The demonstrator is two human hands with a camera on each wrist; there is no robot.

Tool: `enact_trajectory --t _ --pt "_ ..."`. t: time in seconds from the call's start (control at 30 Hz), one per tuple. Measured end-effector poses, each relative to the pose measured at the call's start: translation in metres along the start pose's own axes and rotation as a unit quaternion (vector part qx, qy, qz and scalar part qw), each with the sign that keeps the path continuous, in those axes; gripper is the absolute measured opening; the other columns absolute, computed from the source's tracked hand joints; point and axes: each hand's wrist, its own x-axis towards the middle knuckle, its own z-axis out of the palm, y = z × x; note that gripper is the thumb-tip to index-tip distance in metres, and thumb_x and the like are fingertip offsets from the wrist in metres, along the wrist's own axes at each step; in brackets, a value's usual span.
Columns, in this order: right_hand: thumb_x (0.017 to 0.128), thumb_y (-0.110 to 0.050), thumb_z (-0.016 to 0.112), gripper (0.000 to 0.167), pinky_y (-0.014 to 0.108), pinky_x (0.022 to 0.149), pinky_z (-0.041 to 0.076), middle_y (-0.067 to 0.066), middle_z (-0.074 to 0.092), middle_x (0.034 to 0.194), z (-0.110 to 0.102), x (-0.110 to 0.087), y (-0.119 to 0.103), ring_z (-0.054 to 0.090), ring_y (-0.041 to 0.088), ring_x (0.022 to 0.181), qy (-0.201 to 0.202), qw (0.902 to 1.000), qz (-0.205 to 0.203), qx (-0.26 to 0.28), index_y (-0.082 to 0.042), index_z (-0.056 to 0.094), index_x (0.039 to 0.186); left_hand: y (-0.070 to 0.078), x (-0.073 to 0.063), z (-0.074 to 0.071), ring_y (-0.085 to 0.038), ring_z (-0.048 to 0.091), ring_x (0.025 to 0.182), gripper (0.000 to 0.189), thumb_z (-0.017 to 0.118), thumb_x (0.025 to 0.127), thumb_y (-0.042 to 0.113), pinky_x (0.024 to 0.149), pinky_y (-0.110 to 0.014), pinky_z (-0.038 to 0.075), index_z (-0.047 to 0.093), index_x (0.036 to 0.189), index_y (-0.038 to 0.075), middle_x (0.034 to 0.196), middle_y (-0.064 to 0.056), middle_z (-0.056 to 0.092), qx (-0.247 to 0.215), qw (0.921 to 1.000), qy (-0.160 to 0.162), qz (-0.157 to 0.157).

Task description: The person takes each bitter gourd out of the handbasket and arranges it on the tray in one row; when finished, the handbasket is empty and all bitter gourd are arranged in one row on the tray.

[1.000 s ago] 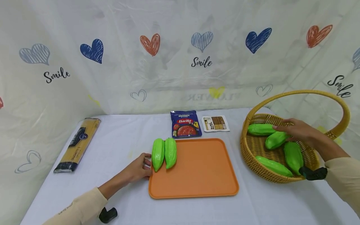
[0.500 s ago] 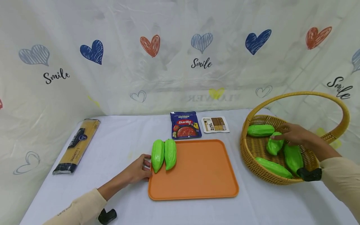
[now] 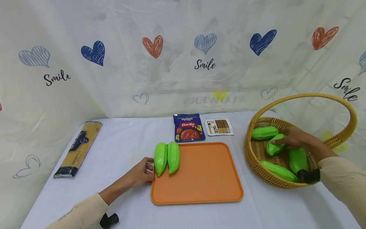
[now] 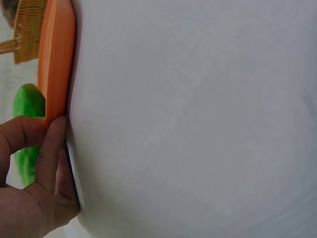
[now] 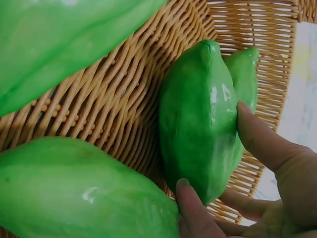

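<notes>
My right hand [image 3: 294, 138] is inside the wicker basket [image 3: 253, 162] at the right, holding a glossy green ridged gourd [image 3: 275, 145] between thumb and fingers. In the right wrist view the thumb lies on one side of that gourd [image 5: 198, 119] and a fingertip on the other. Several similar gourds lie around it in the basket. My left hand [image 3: 142, 171] pinches the left rim of the orange tray [image 3: 206, 175]; the left wrist view shows its thumb and fingers on the tray's edge [image 4: 57, 64]. Two green gourds [image 3: 166, 159] lie side by side at the tray's upper left.
A blue Barilla sauce pouch [image 3: 188, 127] and a small white and brown packet [image 3: 219, 127] lie behind the tray. At the far left is a spaghetti pack [image 3: 78, 149]. The basket's tall handle [image 3: 303, 94] arches above the right forearm. A printed cloth hangs behind the table.
The right hand has moved slightly left within the basket, and the gourd it holds has turned and shifted left. The left hand and tray stay where they were.
</notes>
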Motion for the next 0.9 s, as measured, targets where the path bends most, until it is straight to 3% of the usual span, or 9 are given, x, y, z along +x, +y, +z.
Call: enact_trajectory --t 0.17,0.3,0.5,0.77,0.9 --pt "0.094 -0.036 0.07 0.099 0.042 0.083 0.062 0.054 0.013 0.142 0.002 0.001 -0.002 0.065 0.039 0.107 0.003 0.9999 -0.011 0.009 0.026 0.014 0.145 -0.001 -0.002 0.001 -0.019 0.062 0.092 0.073 0.073 0.079 -0.005 0.07 -0.034 0.062 0.039 0.144 -0.001 0.112 -0.013 0.052 -0.001 1.0 -0.005 -0.001" --pt "0.092 -0.039 0.071 0.103 0.041 0.083 0.062 0.054 0.016 0.141 0.002 0.001 -0.001 0.07 0.025 0.096 0.005 1.0 -0.006 0.003 0.028 0.012 0.144 -0.003 -0.002 0.002 -0.02 0.061 0.093 0.073 0.073 0.08 -0.004 0.07 -0.034 0.062 0.039 0.144 0.0 0.113 -0.013 0.052 0.001 1.0 -0.006 -0.002" --pt "0.093 -0.042 0.069 0.108 0.045 0.086 0.06 0.054 0.019 0.14 0.002 -0.004 0.0 0.071 0.03 0.097 0.015 0.9999 -0.006 -0.002 0.029 0.006 0.144 -0.004 -0.001 0.002 -0.02 0.061 0.093 0.073 0.073 0.081 -0.002 0.072 -0.033 0.062 0.039 0.145 0.001 0.114 -0.013 0.053 0.008 0.9999 -0.009 -0.011" --pt "0.094 -0.05 0.065 0.109 0.062 0.098 0.049 0.051 0.027 0.142 0.001 -0.014 -0.01 0.067 0.044 0.108 0.034 0.999 -0.028 0.008 0.02 0.003 0.15 0.002 0.003 -0.004 -0.021 0.062 0.095 0.076 0.073 0.08 -0.001 0.074 -0.033 0.062 0.036 0.146 0.0 0.116 -0.014 0.053 0.018 0.9997 -0.015 -0.008" --pt "0.095 -0.05 0.063 0.106 0.057 0.095 0.054 0.049 0.033 0.142 0.001 -0.02 -0.017 0.064 0.046 0.113 0.039 0.9982 -0.04 0.02 0.014 0.002 0.154 0.003 0.003 -0.003 -0.021 0.062 0.095 0.076 0.073 0.08 -0.002 0.074 -0.033 0.062 0.037 0.147 0.0 0.117 -0.014 0.053 0.013 0.9997 -0.015 -0.011"
